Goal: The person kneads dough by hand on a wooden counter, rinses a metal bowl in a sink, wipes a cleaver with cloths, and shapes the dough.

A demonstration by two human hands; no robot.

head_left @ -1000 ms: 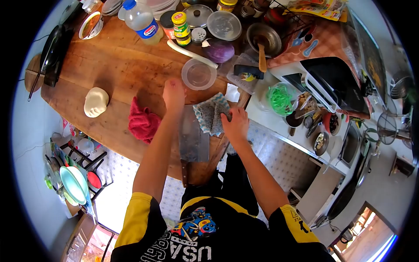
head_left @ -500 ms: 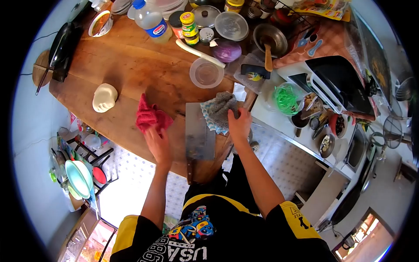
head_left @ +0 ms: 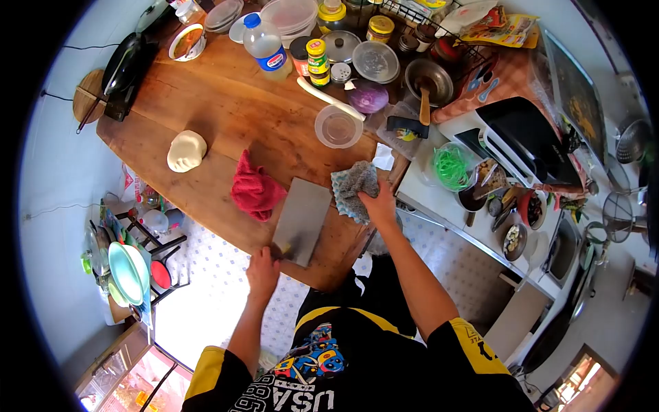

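My left hand [head_left: 263,275] is closed at the near end of a cleaver [head_left: 303,216], whose handle is mostly hidden by the fingers. The broad grey blade lies slanted over the table's near corner, with a small yellowish smear near its lower edge. My right hand [head_left: 377,203] grips a grey cloth with a light blue edge [head_left: 357,187], just right of the blade. A crumpled red cloth [head_left: 255,187] rests left of the blade, touched by neither hand. Farther left sits a pale lump of dough [head_left: 187,151].
On the wooden table [head_left: 158,96] stand a clear plastic bowl [head_left: 339,126], a water bottle [head_left: 263,44], jars and a purple onion [head_left: 368,97]. To the right, a white counter holds a green basket [head_left: 451,167], a black-and-white appliance [head_left: 532,134] and small pans.
My left hand has let go of the red cloth and moved down to the cleaver's handle. The cleaver has turned, its handle end swinging left. My right hand still holds the grey cloth.
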